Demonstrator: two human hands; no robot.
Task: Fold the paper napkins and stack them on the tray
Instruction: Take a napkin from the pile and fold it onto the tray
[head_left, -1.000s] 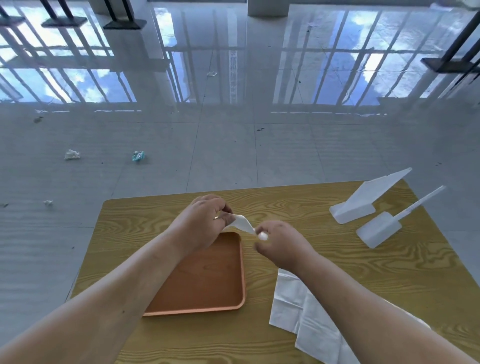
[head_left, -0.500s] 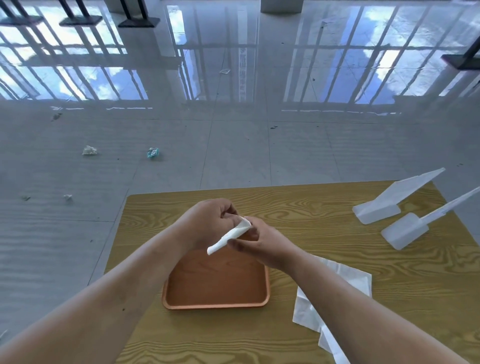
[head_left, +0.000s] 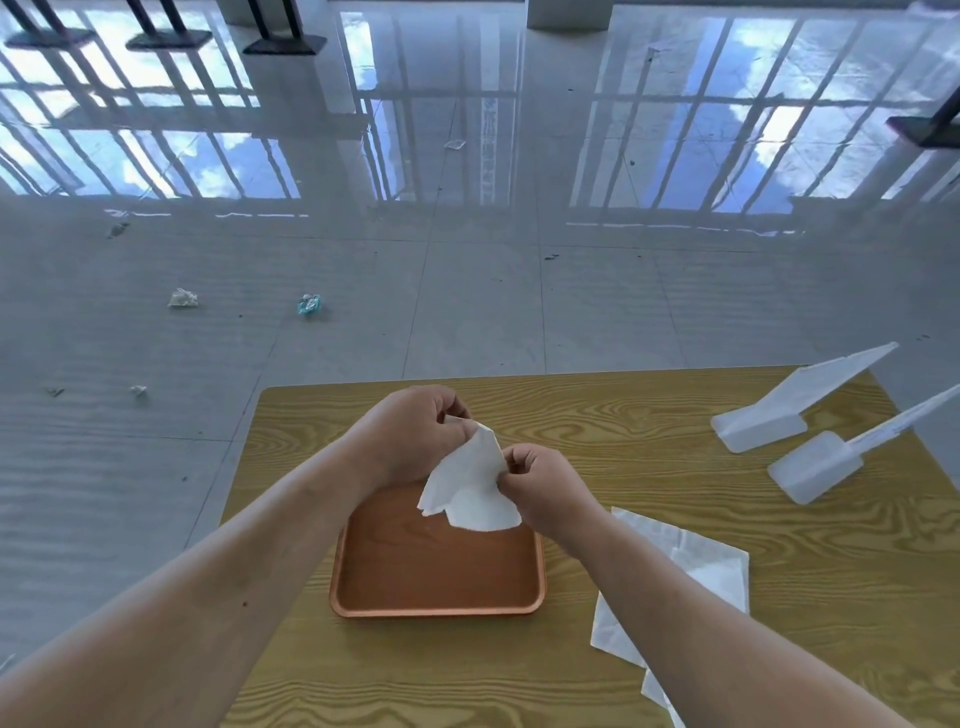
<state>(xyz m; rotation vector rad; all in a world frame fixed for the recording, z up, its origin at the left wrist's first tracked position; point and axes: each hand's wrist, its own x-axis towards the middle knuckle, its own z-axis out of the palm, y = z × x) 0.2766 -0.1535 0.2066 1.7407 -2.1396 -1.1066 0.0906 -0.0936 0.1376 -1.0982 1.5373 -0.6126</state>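
Pinching one napkin (head_left: 470, 488) above the tray (head_left: 439, 605); left hand (head_left: 410, 434) and right hand (head_left: 540, 486) fingers curled.

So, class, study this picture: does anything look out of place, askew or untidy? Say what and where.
Yes. A crumpled white scrap and a teal scrap lie on the floor beyond the table: rubbish, not part of the job. The loose napkins right of the tray lie askew, overlapping unevenly.

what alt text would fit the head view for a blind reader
Left hand and right hand pinch a white napkin above an orange tray on a wooden table. More napkins lie right of the tray; two white plastic scoops sit far right.
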